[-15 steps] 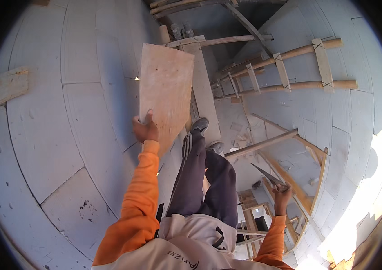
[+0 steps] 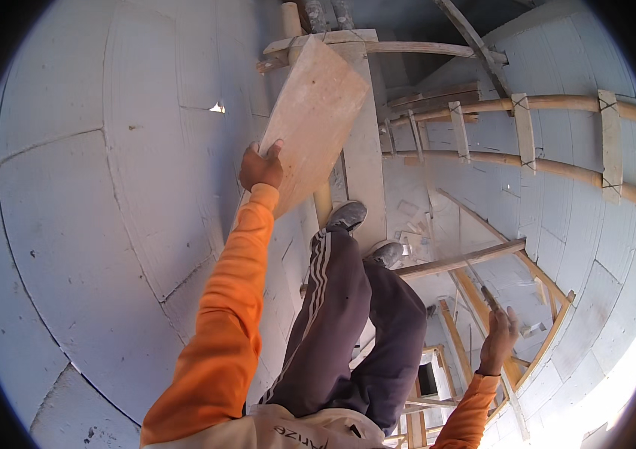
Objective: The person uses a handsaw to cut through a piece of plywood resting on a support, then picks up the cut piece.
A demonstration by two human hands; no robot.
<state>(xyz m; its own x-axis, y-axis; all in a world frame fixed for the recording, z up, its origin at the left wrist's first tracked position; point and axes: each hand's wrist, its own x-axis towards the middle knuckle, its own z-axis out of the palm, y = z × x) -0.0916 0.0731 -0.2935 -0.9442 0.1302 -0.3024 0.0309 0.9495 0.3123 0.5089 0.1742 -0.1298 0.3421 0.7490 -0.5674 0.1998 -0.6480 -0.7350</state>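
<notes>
My left hand (image 2: 262, 165) is closed round the left edge of a pale wooden board (image 2: 318, 112), with the thumb on its upper face. The board is held tilted in front of me, beside the wall on the left. Out to the right, my right hand (image 2: 500, 340) is raised, gripping a narrow pointed trowel (image 2: 488, 294). Its thin blade shows nearly edge-on and is slightly blurred. The fingers partly hide the handle.
My shoes (image 2: 349, 215) are on a narrow plank walkway (image 2: 365, 142), high above a floor littered with scraps. A grey block wall (image 2: 71, 217) rises close on the left. A wooden ladder-like frame (image 2: 525, 135) and a timber beam (image 2: 460, 260) span the right side.
The board has tilted clockwise and moved somewhat right in view with my left hand. My right hand has shifted right, and the trowel blade has turned edge-on. The whole view has shifted.
</notes>
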